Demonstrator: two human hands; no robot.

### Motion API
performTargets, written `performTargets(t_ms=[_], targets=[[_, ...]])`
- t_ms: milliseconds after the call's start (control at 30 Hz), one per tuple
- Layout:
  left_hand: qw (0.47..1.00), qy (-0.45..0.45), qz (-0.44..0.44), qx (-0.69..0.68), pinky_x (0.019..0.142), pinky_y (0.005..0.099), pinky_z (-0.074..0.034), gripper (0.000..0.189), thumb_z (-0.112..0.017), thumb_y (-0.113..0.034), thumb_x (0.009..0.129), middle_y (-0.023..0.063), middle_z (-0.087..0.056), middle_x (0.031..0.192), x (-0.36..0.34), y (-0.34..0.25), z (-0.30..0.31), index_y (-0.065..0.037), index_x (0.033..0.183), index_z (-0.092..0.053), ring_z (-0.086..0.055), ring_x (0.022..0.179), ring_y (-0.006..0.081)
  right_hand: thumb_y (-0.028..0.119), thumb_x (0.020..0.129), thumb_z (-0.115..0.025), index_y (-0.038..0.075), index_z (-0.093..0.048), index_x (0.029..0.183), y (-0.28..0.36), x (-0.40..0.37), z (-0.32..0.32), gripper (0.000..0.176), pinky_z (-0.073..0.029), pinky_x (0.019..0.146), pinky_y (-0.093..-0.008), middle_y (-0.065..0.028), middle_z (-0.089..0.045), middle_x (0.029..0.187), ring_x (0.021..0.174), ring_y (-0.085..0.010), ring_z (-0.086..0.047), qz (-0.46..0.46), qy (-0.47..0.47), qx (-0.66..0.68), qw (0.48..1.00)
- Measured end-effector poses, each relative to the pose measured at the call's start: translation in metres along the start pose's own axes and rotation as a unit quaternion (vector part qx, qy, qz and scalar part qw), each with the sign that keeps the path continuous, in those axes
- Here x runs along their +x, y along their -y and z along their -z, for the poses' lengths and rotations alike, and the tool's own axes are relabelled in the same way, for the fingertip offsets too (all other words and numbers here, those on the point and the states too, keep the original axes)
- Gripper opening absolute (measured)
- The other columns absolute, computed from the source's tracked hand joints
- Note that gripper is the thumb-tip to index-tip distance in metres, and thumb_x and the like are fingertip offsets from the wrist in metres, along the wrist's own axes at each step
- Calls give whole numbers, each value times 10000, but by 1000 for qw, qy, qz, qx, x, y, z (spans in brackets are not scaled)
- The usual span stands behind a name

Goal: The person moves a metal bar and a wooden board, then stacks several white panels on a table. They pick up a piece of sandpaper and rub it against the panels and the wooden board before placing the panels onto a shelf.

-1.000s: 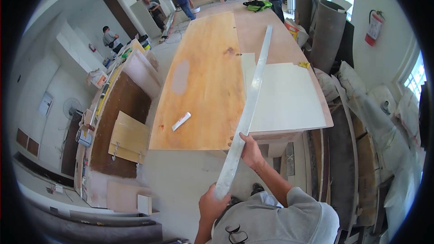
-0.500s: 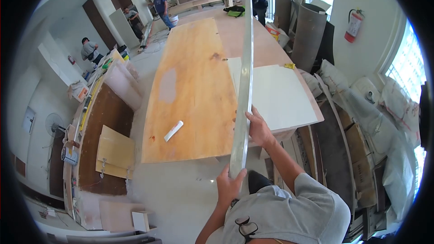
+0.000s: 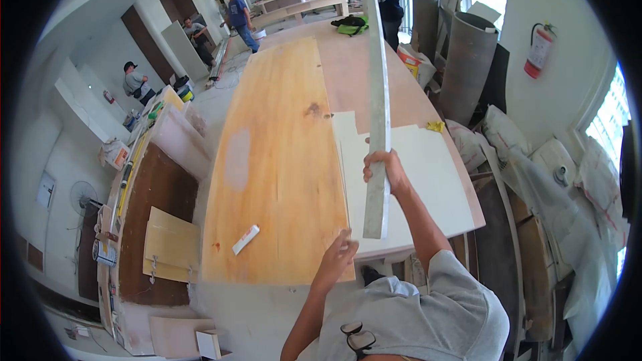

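The bar (image 3: 378,93) is held above the white sheet (image 3: 428,174) by the right hand (image 3: 394,167), with fingers wrapped near its lower end, seemingly so its length is steadied. The left hand (image 3: 332,264) is held loosely open by the board (image 3: 274,160); whether it is touched cannot be told.

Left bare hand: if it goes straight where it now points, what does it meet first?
Likely the long, silver-grey metal bar in the right hand, though depth is unclear: the left hand may pass beneath, over the flat white sheet.
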State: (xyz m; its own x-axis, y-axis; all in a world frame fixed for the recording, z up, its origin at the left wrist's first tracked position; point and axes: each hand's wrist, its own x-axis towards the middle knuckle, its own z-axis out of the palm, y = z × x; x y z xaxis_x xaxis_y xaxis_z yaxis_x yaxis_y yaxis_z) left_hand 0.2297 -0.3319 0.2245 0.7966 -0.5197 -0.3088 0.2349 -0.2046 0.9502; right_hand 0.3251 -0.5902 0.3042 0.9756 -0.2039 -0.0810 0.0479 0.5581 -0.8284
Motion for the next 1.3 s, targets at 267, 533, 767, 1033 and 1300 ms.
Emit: performTargets(t_ms=[267, 533, 767, 1033, 1300], targets=[[969, -164, 172, -61, 777, 316, -536, 520, -674, -290, 926, 98, -639, 1155, -41, 102, 32, -42, 1365, -548, -626, 995, 179, 59, 746, -558, 41, -312, 1421, 44, 120, 64, 720, -498, 570, -369, -100, -522, 747, 578, -202, -539, -24, 14, 52, 998], [956, -221, 177, -79, 738, 317, -550, 478, -690, -277, 904, 82, -656, 1114, -42, 125, 21, -95, 1334, -592, -642, 944, 174, 383, 886, -658, 55, -472, 1280, 44, 213, 97, 545, -520, 615, -344, -108, -578, 957, 714, -197, -593, 1, 58, 94, 994], [947, -267, 180, -2, 757, 301, -546, 473, -679, -273, 901, 96, -695, 1073, -70, 120, 31, -62, 1316, -602, -670, 896, 171, 410, 976, -561, 28, -483, 1318, 63, 213, 41, 519, -544, 768, -362, -120, -623, 1112, 890, -204, -626, 52, 68, 20, 996], [936, -301, 178, -27, 756, 318, -549, 474, -684, -218, 873, 103, -708, 1063, -117, 153, 35, -73, 1317, -607, -670, 877, 176, 263, 1007, -546, 70, -574, 1248, -54, 189, -15, 310, -527, 740, -301, -64, -668, 985, 774, -144, -641, -7, 129, -111, 985], [939, -307, 148, 54, 736, 330, -545, 506, -686, -94, 827, 92, -714, 986, -205, 169, 73, -129, 1326, -612, -661, 738, 192, 188, 944, -635, 7, -593, 1228, -210, 53, -106, 339, -548, 702, -281, -75, -681, 975, 759, -145, -667, -102, 236, -331, 908]])
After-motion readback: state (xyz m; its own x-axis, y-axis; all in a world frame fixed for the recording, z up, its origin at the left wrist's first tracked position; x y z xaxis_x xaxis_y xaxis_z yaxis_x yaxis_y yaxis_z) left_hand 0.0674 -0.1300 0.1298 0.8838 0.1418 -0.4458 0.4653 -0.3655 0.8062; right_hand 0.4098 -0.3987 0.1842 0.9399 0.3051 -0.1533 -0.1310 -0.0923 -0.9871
